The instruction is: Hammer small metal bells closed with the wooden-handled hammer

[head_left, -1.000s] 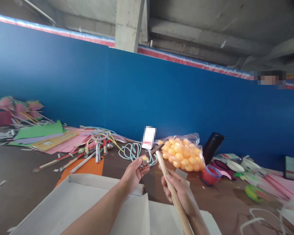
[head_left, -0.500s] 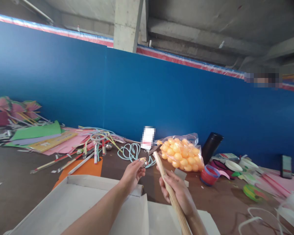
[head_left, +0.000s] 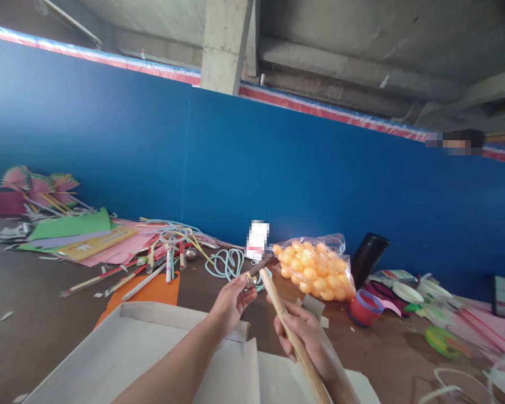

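My left hand (head_left: 229,303) pinches a small silvery bell (head_left: 249,281) between thumb and fingertips. Wrapped round the pale wooden handle of a hammer (head_left: 292,336) is my right hand (head_left: 305,331). The hammer's dark head lies at the far end of the handle, close to the bell; whether they touch I cannot tell. Both hands are above the front of the brown table (head_left: 193,292), over an open white cardboard box (head_left: 160,342). Behind my left hand lies a coil of light blue cord (head_left: 225,264).
A clear bag of orange balls (head_left: 311,266) lies ahead, beside a black bottle (head_left: 369,258) and a red cup (head_left: 365,307). Coloured paper (head_left: 73,224), sticks and another silvery ball (head_left: 191,253) are at left. A white card (head_left: 257,240) leans against the blue partition (head_left: 278,168).
The hammer's head has come down and left, closer to the bell in my left hand. The whole view has shifted slightly, with the table's things appearing further right.
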`<action>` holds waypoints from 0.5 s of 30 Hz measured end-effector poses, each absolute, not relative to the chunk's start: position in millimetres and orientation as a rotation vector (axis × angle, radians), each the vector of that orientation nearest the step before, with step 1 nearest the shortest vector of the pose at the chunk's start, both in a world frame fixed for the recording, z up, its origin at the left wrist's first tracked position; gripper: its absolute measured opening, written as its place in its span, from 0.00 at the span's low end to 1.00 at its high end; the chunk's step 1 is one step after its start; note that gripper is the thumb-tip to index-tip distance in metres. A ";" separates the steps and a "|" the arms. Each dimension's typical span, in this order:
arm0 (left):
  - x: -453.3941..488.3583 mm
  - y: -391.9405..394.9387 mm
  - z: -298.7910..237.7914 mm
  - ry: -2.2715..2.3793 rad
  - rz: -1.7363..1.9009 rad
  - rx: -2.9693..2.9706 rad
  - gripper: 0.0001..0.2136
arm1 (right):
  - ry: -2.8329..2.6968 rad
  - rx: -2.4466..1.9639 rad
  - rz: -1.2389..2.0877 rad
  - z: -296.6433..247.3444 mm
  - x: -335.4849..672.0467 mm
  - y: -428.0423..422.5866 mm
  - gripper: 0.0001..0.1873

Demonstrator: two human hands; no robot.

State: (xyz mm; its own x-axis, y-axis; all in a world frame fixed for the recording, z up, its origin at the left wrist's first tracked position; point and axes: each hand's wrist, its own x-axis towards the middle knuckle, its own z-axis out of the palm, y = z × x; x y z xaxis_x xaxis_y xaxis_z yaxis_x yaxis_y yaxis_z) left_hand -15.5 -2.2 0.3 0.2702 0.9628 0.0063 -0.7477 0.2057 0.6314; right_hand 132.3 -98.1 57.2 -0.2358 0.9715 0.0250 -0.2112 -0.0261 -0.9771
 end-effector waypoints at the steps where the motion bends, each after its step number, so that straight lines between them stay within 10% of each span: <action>1: -15.4 -2.2 0.2 0.437 1.248 0.584 0.08 | -1.223 -0.925 1.472 56.9 131.8 -98.1 0.13; 15: -15.1 -2.2 3.3 0.495 1.247 0.521 0.08 | -1.195 -1.063 1.434 52.8 134.0 -95.4 0.12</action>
State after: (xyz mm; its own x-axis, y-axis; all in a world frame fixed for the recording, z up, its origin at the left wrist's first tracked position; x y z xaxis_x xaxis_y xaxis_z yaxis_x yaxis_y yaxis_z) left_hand -15.1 -2.2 3.3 0.2446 0.9672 -0.0689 -0.7508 0.2339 0.6177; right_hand 134.0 -95.4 52.8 -0.1671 0.9849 -0.0444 -0.1338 -0.0672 -0.9887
